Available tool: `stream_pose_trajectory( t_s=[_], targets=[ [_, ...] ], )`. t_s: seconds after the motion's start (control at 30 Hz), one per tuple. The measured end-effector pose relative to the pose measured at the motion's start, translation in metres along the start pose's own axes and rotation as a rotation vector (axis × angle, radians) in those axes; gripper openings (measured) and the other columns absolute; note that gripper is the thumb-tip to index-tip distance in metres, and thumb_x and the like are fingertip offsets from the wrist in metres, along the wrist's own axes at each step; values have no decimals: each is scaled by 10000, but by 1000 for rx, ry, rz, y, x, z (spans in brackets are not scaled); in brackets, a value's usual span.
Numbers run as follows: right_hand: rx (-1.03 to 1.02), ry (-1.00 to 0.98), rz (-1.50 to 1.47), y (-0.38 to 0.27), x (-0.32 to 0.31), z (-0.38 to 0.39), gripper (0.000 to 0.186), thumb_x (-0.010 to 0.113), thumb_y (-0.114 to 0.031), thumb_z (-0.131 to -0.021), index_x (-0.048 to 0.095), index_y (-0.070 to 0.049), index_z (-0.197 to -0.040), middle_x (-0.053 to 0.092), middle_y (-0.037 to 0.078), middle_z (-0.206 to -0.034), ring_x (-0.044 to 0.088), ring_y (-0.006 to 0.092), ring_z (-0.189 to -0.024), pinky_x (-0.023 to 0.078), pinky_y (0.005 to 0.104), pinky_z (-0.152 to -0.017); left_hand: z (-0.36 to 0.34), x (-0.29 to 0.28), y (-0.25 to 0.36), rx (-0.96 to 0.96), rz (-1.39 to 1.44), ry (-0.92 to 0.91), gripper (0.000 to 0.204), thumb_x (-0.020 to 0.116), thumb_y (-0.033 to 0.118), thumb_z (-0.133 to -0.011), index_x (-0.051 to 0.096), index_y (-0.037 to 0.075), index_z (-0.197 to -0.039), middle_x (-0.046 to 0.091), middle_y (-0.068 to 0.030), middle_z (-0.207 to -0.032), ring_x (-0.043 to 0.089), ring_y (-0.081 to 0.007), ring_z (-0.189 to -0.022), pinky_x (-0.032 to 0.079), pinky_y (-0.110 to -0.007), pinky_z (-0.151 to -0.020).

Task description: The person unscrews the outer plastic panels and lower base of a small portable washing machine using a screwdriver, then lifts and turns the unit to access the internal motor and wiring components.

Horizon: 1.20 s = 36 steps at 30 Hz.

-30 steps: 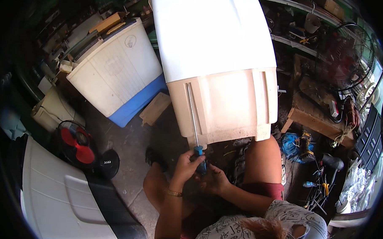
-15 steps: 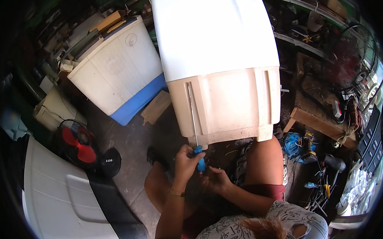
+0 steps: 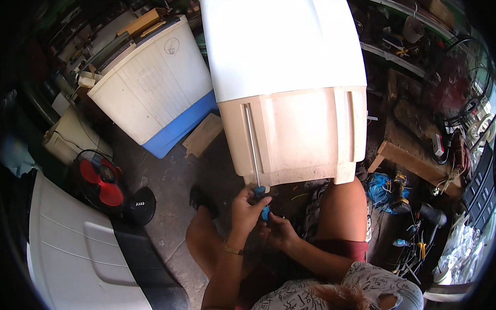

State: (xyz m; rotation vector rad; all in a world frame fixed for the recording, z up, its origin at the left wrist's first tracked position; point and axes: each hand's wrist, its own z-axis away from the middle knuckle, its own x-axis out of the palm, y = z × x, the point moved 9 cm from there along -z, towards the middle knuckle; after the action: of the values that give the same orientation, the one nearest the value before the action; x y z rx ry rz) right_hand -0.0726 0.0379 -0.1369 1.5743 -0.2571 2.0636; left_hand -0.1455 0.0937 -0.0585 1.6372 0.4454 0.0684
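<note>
A seated person's left hand (image 3: 250, 207) wraps the blue handle of a long screwdriver (image 3: 254, 155), its shaft running up the tipped cream appliance casing (image 3: 309, 130); the right hand (image 3: 278, 231), fingers curled, touches the handle's lower end just below.

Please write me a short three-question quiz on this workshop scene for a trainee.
1. True or false: both hands are on the screwdriver.
2. Which colour is its handle? A red, B blue, C yellow.
3. Which thing stands on the floor at the person's left with red blades?

Key:
1. True: the left hand and the right hand meet at the handle.
2. B.
3. The small fan, beside the white and blue machine.
</note>
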Motion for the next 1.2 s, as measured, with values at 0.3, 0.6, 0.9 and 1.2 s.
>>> stream_pose_trajectory(
  t_s=[0.3,0.6,0.9,1.2],
  targets=[
    [20,6,-170,1,4,-2,418,538,-389,-929,526,5,-1068,453,33,-710,370,87,-543,362,208,-510,-5,-71,-30,-16,194,243,179,614,154,-912,565,-14,-950,631,-46,-856,601,-107,-833,456,-243,-769],
    [221,-280,-185,-5,-12,-11,471,560,-453,-907,506,9,-978,471,43,-754,401,103,-551,363,193,-503,-9,-48,-92,-192,166,137,326,635,260,-905,574,-21,-1058,626,-55,-925,583,-109,-899,448,-236,-813],
    [-604,132,695,-48,-23,-18,472,521,-589,-873,537,-121,-928,506,15,-772,416,99,-567,365,243,-504,-25,-22,-50,-108,194,42,325,643,246,-897,542,3,-1088,583,-13,-875,516,-66,-763,432,-222,-692],
    [-311,-380,442,-40,-2,-28,449,539,-515,-904,526,-66,-881,483,-5,-716,404,61,-570,340,238,-475,-29,-18,-56,-208,226,12,282,661,227,-888,515,39,-1037,597,-1,-917,528,-61,-814,432,-210,-732]
  ],
)
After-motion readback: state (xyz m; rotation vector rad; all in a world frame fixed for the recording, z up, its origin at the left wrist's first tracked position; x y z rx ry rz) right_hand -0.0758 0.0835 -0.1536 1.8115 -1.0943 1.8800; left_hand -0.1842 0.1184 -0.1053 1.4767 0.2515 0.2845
